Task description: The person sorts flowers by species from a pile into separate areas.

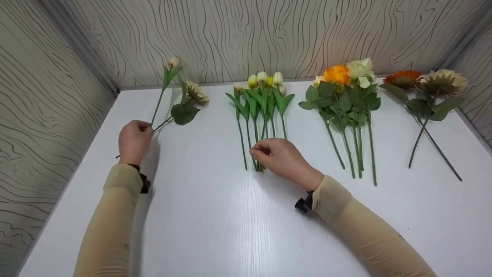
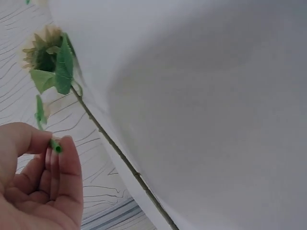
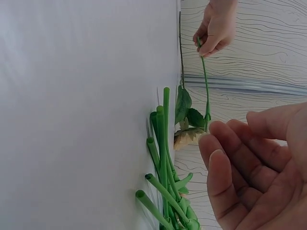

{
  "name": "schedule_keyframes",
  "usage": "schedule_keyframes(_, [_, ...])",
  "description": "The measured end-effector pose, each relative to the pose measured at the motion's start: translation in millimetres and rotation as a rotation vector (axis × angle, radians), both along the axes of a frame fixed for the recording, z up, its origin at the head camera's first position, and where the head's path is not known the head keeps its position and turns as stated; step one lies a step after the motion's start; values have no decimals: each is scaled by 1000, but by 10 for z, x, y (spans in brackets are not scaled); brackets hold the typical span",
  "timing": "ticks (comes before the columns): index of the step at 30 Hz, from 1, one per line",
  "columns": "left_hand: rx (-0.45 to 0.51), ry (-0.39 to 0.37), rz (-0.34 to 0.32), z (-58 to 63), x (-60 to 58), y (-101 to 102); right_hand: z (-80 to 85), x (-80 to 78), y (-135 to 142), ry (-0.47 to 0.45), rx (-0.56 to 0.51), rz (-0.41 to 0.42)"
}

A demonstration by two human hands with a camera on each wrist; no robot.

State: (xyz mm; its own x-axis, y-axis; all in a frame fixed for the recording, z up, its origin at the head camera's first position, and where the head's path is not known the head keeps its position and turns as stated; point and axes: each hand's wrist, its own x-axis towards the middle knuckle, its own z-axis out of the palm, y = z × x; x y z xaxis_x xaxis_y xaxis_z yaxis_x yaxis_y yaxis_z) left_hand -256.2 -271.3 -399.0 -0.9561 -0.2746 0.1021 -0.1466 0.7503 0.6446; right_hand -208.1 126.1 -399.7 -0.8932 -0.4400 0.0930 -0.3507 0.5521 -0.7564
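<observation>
My left hand [image 1: 134, 141] pinches the lower stem of a pale pink tulip [image 1: 166, 79] between thumb and fingers, above the left part of the table. The cut end of that tulip's stem [image 2: 56, 146] pokes out of the fingertips in the left wrist view. Beneath it lies a cream sunflower-like flower [image 1: 196, 92], its long stem partly hidden by the hand. My right hand [image 1: 282, 158] hovers over the lower stems of a bunch of tulips [image 1: 264, 98], white, yellow and pinkish. Its fingers bend loosely with nothing between them, apart from the green stems [image 3: 162, 143].
Right of the tulips lies a group of roses [image 1: 348, 92], orange and cream with leafy stems. Farther right, an orange flower [image 1: 403, 80] and a cream flower [image 1: 444, 82] lie with crossed stems. Wood-patterned panels [image 1: 230, 38] border the white table [image 1: 215, 223] behind and at both sides.
</observation>
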Motion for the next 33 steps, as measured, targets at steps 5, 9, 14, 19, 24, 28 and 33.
schedule_keyframes(5, [164,28,-29,81,59,222,54,-45,85,-30,-67,-34])
schedule_keyframes(9, [292,55,-139,164,115,677,127,-105,235,-76,-156,-96])
schedule_keyframes(14, [445,49,-342,215,261,1437,200,-208,467,-123,-322,-181])
schedule_keyframes(19, [568,-16,-539,171,440,2077,295,-259,666,-141,-512,-237])
schedule_keyframes(24, [572,-52,-629,78,544,2456,367,-287,785,-186,-728,-304])
schedule_keyframes(28, [580,-87,-652,8,588,2597,388,-311,824,-214,-822,-338])
schedule_keyframes(33, [646,-150,-712,-36,610,2673,385,-304,854,-244,-835,-311])
